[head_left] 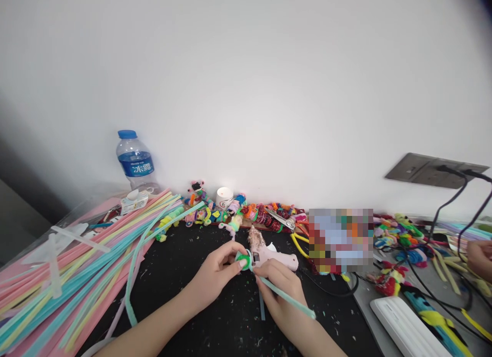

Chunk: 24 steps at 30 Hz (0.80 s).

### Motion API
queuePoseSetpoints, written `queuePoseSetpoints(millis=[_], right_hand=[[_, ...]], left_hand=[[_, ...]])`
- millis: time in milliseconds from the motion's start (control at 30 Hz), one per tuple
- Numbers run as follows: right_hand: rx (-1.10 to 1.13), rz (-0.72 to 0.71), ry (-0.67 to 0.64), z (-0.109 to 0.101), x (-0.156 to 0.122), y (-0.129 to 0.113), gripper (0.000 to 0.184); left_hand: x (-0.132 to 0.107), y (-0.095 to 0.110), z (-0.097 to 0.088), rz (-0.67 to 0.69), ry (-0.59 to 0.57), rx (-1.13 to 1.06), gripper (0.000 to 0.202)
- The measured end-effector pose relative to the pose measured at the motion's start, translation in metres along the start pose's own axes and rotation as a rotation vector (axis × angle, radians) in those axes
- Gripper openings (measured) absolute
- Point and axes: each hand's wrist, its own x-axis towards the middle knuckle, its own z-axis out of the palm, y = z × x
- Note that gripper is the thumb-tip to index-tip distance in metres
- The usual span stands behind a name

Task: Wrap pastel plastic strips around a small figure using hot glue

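Observation:
My left hand [221, 270] is closed, pinching a small bright-green coil [243, 260] between thumb and fingers. A pale mint pipe cleaner [288, 298] is pinched in my right hand [279, 282]; its near end loops against the green coil, and its free end sticks out toward the lower right. Just beyond both hands a pale pink hot glue gun [280, 259] lies on its side, its nozzle end crusted brown. A thin translucent strip [262, 305] lies on the black mat [200, 321], partly under my right hand.
Bundled pastel pipe cleaners [96, 264] cover the left side. A water bottle [136, 162], a paper cup [224, 198], several fuzzy figures [230, 223] and scissors [280, 219] line the wall. Black cables [432, 229], a white power strip [407, 326] and another person's hand [480, 259] are on the right.

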Motion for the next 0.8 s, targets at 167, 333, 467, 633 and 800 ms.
queuePoseSetpoints(millis=[167,333,467,633,800], right_hand=[[-0.002,-0.003,-0.034,0.001,-0.001,-0.003,0.018],[0.003,0.035,-0.015,0.001,-0.001,-0.002,0.017],[-0.015,0.083,0.023,-0.002,0.001,0.000,0.018],[-0.150,0.132,0.000,-0.008,0.005,0.002,0.034],[-0.424,0.240,-0.013,-0.007,0.003,0.009,0.058]], left_hand=[[0.000,-0.001,0.001,-0.017,-0.004,0.004,0.014],[0.001,-0.003,0.001,-0.018,0.013,-0.021,0.012],[0.001,-0.005,-0.001,-0.006,0.020,-0.043,0.012],[0.003,-0.002,-0.003,-0.054,0.139,-0.159,0.015],[0.003,0.004,-0.006,-0.127,0.272,-0.352,0.019]])
